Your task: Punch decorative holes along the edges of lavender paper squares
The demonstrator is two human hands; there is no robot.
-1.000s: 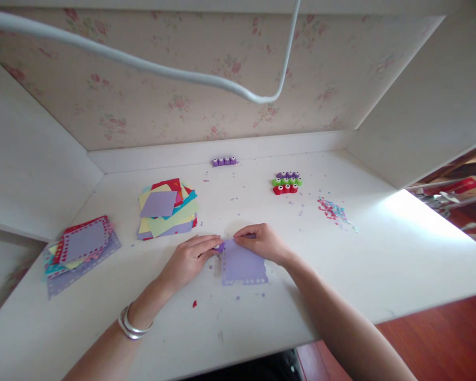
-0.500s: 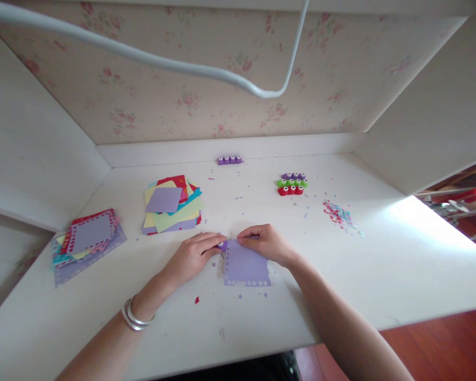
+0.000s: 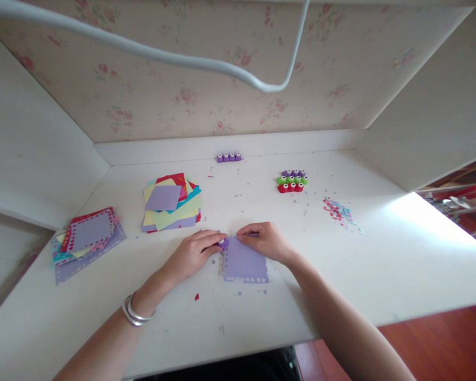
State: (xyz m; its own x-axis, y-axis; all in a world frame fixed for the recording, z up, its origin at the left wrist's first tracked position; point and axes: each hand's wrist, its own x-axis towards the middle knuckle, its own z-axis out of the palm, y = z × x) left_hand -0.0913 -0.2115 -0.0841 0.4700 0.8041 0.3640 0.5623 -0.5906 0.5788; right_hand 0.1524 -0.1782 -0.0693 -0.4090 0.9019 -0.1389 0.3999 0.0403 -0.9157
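A purple paper sheet (image 3: pixel 246 260) with punched holes along its left and near edges is in front of me. My left hand (image 3: pixel 196 251) is closed around a small purple craft punch (image 3: pixel 222 243) at the sheet's far left corner. Fingers hide much of the punch. My right hand (image 3: pixel 264 241) pinches the sheet's far edge between thumb and fingers. Small purple cut-outs and one red scrap (image 3: pixel 197 297) lie on the table near the sheet.
A pile of coloured paper (image 3: pixel 172 219) lies at the left, with punched sheets (image 3: pixel 90 233) farther left. Purple punches (image 3: pixel 229 157) line the back; purple, green and red punches (image 3: pixel 292 181) stand right of centre. Confetti (image 3: pixel 339 211) is heaped to the right. A white cable (image 3: pixel 206 63) hangs across the top.
The camera view has shifted slightly. Both hands keep their hold on the punch and sheet, and the sheet's near edge has moved slightly.
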